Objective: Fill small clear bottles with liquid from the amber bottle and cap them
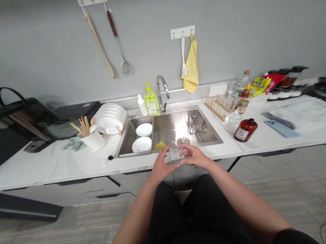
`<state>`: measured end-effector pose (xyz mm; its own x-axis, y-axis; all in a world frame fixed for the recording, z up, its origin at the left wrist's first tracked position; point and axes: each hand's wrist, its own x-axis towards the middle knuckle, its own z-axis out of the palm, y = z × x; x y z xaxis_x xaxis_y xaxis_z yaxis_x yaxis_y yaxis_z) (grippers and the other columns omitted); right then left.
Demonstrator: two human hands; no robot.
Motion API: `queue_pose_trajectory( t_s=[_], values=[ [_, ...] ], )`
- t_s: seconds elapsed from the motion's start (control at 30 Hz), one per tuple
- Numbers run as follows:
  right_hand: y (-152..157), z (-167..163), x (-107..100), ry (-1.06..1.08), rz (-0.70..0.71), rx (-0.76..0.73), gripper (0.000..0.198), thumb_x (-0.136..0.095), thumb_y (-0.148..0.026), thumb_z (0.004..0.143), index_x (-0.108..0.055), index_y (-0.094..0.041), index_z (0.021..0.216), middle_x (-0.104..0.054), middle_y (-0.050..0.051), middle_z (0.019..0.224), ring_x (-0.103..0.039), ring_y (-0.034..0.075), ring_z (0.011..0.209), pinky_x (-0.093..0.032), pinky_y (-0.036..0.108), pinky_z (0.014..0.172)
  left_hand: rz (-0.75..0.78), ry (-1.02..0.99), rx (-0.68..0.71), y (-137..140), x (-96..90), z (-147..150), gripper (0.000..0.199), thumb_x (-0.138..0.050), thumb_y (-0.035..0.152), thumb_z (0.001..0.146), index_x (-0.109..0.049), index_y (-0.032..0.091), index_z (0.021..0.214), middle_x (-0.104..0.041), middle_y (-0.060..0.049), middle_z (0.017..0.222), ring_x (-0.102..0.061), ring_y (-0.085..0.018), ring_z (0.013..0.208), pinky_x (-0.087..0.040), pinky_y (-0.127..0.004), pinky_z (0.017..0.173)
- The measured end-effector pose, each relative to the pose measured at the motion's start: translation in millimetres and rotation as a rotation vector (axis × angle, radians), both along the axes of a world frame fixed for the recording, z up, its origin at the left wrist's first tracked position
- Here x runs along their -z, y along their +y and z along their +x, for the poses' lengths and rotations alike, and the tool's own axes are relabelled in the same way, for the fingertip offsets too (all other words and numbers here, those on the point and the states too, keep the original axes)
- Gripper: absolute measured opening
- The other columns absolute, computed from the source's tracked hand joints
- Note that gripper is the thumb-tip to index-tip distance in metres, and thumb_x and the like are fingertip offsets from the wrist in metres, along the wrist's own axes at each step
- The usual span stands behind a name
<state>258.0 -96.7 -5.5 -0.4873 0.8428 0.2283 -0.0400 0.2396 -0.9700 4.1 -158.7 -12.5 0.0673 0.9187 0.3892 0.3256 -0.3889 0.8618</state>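
Two hands: left hand [160,164] and right hand [196,155], fingers curled partway in, one at each end of the same object, gripping it between them.
Clear container [174,155]: see-through, held in both hands at the front rim of the sink, near the bench's front edge; contents, if any, cannot be made out.
Sink [172,122]: stainless steel, set into the white marbled bench [50,164]; round drain [183,141] just beyond the hands.
Left side of sink: rear white bowl [144,130] and front white bowl [142,144] in the draining section; yellow cloth or sponge [159,145] beside them, near the left hand.
Behind sink: chrome faucet [159,92]; yellow-green pump bottle [151,102] and white bottle [142,105] side by side to its left.
Left bench: white plates [111,119] standing in a rack; white holder [93,141] with chopsticks [84,126]; pale green cloth [73,144] next to it.
Right bench: amber bottle [245,130], tilted in view; blue phone [282,128] lying to its right; wooden rack [218,108] behind.
Wall hooks: wooden spoon [100,44] and strainer [125,66] at left; white fork [184,70] and yellow cloth [193,67] at right.
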Motion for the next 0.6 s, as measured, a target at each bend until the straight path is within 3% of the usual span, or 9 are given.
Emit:
queue_pose_trajectory(
  t_s=[0.03,0.1,0.17,0.23,0.3,0.43,0.6],
  values=[
    [3.6,1.4,2.9,-0.003,-0.006,0.030,0.081,-0.110,-0.056,0.065,-0.075,-0.027,0.132,-0.080,0.009,0.123,-0.078,0.024,0.099,-0.067,0.039,0.089,0.009,0.013,-0.006,2.1,-2.3,-15.7,0.100,-0.103,0.049,0.076,-0.062,0.027,0.165,-0.066,-0.020,0.165,-0.067,-0.041,0.149,-0.059,-0.060,0.120],
    [10.7,6.2,7.4,-0.015,-0.039,0.068,0.078,-0.108,-0.056,0.067,-0.074,-0.027,0.130,-0.079,0.006,0.111,-0.076,0.024,0.093,-0.066,0.038,0.084,0.015,0.009,-0.120,5.2,-9.9,-61.3,0.086,-0.092,0.051,0.088,-0.062,0.026,0.164,-0.068,-0.018,0.164,-0.069,-0.037,0.148,-0.059,-0.056,0.121],
    [16.7,11.5,10.1,-0.011,-0.072,0.069,0.076,-0.107,-0.055,0.068,-0.072,-0.028,0.130,-0.076,0.004,0.106,-0.075,0.024,0.090,-0.066,0.038,0.081,-0.028,0.017,-0.446,5.1,-21.0,-121.2,0.061,-0.082,0.053,0.094,-0.072,0.022,0.146,-0.079,-0.015,0.145,-0.078,-0.033,0.131,-0.063,-0.050,0.114],
    [20.7,15.4,12.1,-0.003,-0.086,0.045,0.073,-0.105,-0.054,0.071,-0.071,-0.028,0.130,-0.076,0.006,0.114,-0.075,0.023,0.091,-0.065,0.037,0.079,-0.107,0.070,-0.805,0.2,-33.0,-184.2,0.051,-0.073,0.053,0.095,-0.074,0.019,0.134,-0.081,-0.015,0.133,-0.080,-0.032,0.119,-0.064,-0.052,0.112],
    [22.0,17.2,14.2,0.006,-0.080,0.026,0.071,-0.104,-0.052,0.074,-0.071,-0.029,0.131,-0.075,0.009,0.127,-0.074,0.023,0.094,-0.065,0.036,0.079,-0.141,0.101,-0.962,-8.3,-42.4,-238.0,0.050,-0.070,0.045,0.093,-0.072,0.016,0.133,-0.077,-0.019,0.138,-0.076,-0.036,0.125,-0.059,-0.059,0.118],
    [20.8,16.9,18.6,0.024,-0.061,0.024,0.068,-0.100,-0.048,0.078,-0.070,-0.029,0.136,-0.071,0.010,0.144,-0.074,0.022,0.101,-0.064,0.034,0.081,-0.266,0.171,-1.008,-20.6,-43.2,-295.6,0.048,-0.076,0.034,0.077,-0.073,0.020,0.123,-0.079,-0.015,0.133,-0.073,-0.038,0.131,-0.055,-0.059,0.122],
    [18.7,16.1,19.3,0.020,-0.048,0.022,0.068,-0.100,-0.047,0.078,-0.069,-0.028,0.135,-0.072,0.011,0.145,-0.073,0.021,0.101,-0.064,0.033,0.082,-0.408,0.226,-0.989,-17.6,-27.0,-304.9,0.053,-0.082,0.043,0.072,-0.073,0.023,0.120,-0.082,-0.012,0.121,-0.076,-0.036,0.116,-0.060,-0.053,0.113]
  ],
)
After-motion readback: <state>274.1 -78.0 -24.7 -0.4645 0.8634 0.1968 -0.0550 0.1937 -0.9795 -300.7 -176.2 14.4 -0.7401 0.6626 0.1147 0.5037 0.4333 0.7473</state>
